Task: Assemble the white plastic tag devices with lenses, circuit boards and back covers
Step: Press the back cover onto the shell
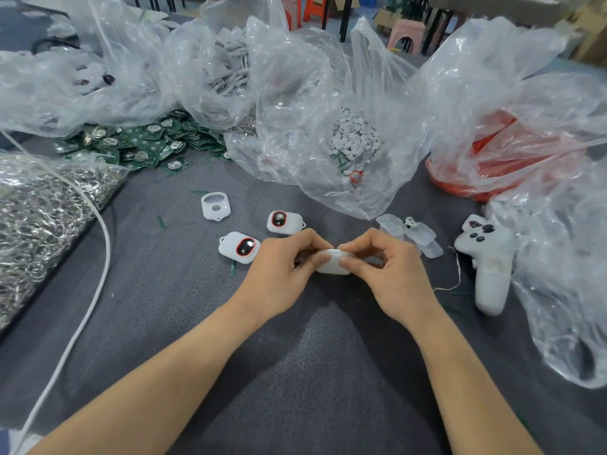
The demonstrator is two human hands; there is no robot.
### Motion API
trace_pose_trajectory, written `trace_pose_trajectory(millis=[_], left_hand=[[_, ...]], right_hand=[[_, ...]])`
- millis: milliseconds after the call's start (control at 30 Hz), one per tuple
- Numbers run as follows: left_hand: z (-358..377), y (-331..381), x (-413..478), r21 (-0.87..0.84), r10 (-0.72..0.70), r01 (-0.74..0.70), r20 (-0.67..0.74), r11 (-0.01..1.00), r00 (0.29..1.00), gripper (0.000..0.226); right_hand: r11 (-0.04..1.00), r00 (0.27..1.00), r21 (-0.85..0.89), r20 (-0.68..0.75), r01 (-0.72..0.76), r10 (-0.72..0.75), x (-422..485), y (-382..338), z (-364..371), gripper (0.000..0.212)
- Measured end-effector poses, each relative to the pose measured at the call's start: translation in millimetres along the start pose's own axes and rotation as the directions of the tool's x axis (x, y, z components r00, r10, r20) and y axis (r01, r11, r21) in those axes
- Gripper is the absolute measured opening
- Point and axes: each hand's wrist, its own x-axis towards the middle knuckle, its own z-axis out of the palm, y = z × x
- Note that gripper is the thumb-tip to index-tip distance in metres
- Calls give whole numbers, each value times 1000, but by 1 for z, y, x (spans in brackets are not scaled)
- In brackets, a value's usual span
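Both hands, left hand and right hand, are pinching a white tag device, seemingly pressing it closed; uneven squeezing risks it popping toward the finished tags at nine o'clock

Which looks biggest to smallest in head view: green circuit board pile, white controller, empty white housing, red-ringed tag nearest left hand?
1. green circuit board pile
2. white controller
3. red-ringed tag and empty white housing: look alike; tag sits nearer, so unranked.
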Motion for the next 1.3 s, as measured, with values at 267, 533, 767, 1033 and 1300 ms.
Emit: trace_pose_trajectory(millis=[267, 533, 767, 1033, 1300], left_hand=[[7, 3, 1, -327, -101, 79, -51, 942, 994, 12], [8, 0, 2, -300, -66, 56, -23, 952, 998, 4], [12, 8, 1, -473, -107, 68, -56, 878, 993, 10], [11, 11, 1, -703, -127, 116, 37, 702, 991, 14], [7, 11, 0, -553, -66, 49, -9, 832, 998, 13]], right_hand=[[973, 999, 232, -32, 10, -3, 0, -11, 3, 17], [990, 997, 137, -75, 44, -34, -3, -12, 8, 13], [977, 992, 205, -119, 59, -35, -4, -14, 11, 13], [975, 991, 211, -130, 65, -38, -5, -16, 14, 18], [976, 990, 186, -107, 116, -97, -6, -14, 11, 13]])
